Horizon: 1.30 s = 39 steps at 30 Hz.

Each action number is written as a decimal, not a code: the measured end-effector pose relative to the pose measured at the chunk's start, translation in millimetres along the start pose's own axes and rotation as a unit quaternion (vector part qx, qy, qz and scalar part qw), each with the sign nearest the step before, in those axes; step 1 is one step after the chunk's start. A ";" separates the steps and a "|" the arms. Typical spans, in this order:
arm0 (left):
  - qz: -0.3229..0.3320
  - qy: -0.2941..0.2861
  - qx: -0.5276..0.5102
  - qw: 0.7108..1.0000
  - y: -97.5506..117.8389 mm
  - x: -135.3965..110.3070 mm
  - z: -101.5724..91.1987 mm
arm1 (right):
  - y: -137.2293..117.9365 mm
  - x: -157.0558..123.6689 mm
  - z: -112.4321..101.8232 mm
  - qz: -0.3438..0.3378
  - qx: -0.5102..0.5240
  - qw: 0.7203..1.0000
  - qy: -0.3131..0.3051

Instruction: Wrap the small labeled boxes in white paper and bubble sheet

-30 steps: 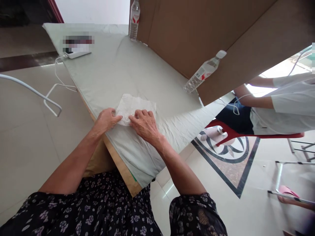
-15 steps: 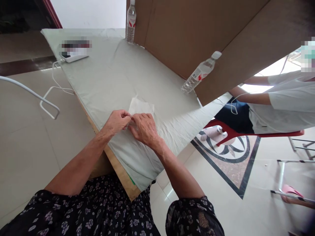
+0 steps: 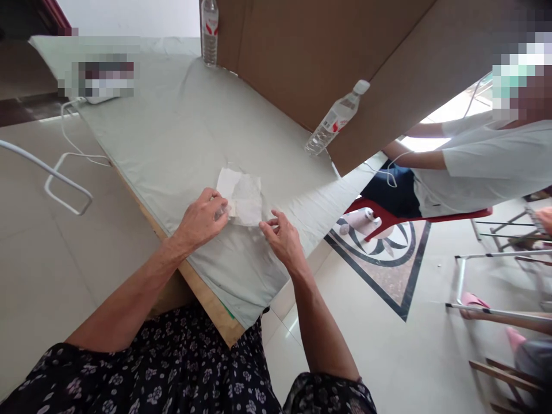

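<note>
A thin white sheet, like tissue or soft paper [image 3: 248, 207], lies spread on the cloth-covered table between my hands. On its left part rests a small beige piece [image 3: 233, 208], too small to name. At the sheet's left edge my left hand [image 3: 200, 221] is closed, its fingers curled together; a bit of something clear seems to show at the fingertips, but I cannot make it out. My right hand [image 3: 282, 238] is open, thumb and fingers apart, with the fingertips by the sheet's lower right corner. Whether they touch it I cannot tell.
A large cardboard panel [image 3: 293, 63] stands on the table, with one bottle [image 3: 210, 34] upright and another bottle [image 3: 334, 121] leaning against it. A white cable [image 3: 64, 167] hangs at left. A person in a white shirt [image 3: 474, 172] sits at right on a red chair [image 3: 457, 214].
My hands have moved apart from where they met over the sheet. The right hand went right and opened; more of the sheet and the beige piece now show. The view has shifted slightly.
</note>
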State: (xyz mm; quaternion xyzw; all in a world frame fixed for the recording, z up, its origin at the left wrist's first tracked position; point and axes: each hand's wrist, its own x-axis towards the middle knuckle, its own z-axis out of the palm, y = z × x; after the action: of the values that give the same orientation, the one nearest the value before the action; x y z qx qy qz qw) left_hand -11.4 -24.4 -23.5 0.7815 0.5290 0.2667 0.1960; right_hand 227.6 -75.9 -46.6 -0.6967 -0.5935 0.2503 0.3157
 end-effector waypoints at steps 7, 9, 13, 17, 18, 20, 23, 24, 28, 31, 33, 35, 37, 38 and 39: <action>0.037 -0.049 0.052 0.997 2.6 3.5 -3.4 | -6.8 36.7 39.0 -0.006 0.018 0.998 0.055; 0.036 -0.065 0.068 0.995 3.8 6.2 -5.2 | -9.7 43.3 45.2 -0.007 0.031 0.997 0.069; 0.030 -0.088 0.076 0.993 4.2 10.9 -5.9 | -19.9 43.7 47.5 -0.013 0.056 0.996 0.067; 0.028 -0.089 0.052 0.994 2.5 13.5 -5.4 | -32.2 39.1 45.8 -0.015 0.114 0.991 0.069; 0.026 -0.089 0.045 0.995 2.1 13.9 -5.5 | -34.6 38.9 46.2 -0.014 0.131 0.989 0.065; 0.020 -0.092 0.030 0.995 1.7 14.6 -6.1 | -38.7 39.7 48.1 -0.012 0.161 0.986 0.047; 0.018 -0.105 0.007 0.994 1.5 15.4 -6.9 | -44.4 42.1 52.7 -0.019 0.185 0.982 0.020; 0.018 -0.109 0.000 0.994 1.2 15.6 -6.9 | -46.5 42.5 54.3 -0.025 0.187 0.982 0.017; 0.012 -0.111 -0.031 0.993 -1.8 16.1 -3.9 | -54.7 40.7 57.9 -0.046 0.176 0.983 0.020; 0.014 -0.100 -0.059 0.993 -5.7 15.4 0.5 | -59.2 35.7 55.5 -0.059 0.150 0.987 -0.002; 0.020 -0.093 -0.090 0.991 -8.5 14.4 3.8 | -61.4 31.7 51.2 -0.080 0.124 0.989 -0.031; 0.015 -0.081 -0.121 0.989 -10.9 13.2 7.3 | -63.1 28.0 45.8 -0.109 0.102 0.987 -0.061; 0.005 -0.062 -0.145 0.987 -13.1 11.9 10.8 | -64.2 25.5 40.6 -0.143 0.084 0.982 -0.088; 0.004 -0.053 -0.156 0.986 -14.3 11.2 12.4 | -64.6 24.9 38.6 -0.161 0.075 0.979 -0.101; 0.006 -0.046 -0.166 0.985 -15.4 10.5 13.8 | -64.8 24.9 36.9 -0.178 0.066 0.975 -0.115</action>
State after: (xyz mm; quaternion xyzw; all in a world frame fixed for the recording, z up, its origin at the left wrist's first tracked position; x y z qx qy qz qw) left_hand -10.8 -9.4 -41.2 0.7524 0.4633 0.3155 0.3459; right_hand 161.8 -39.9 -23.2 -0.5243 -0.7224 0.3074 0.3299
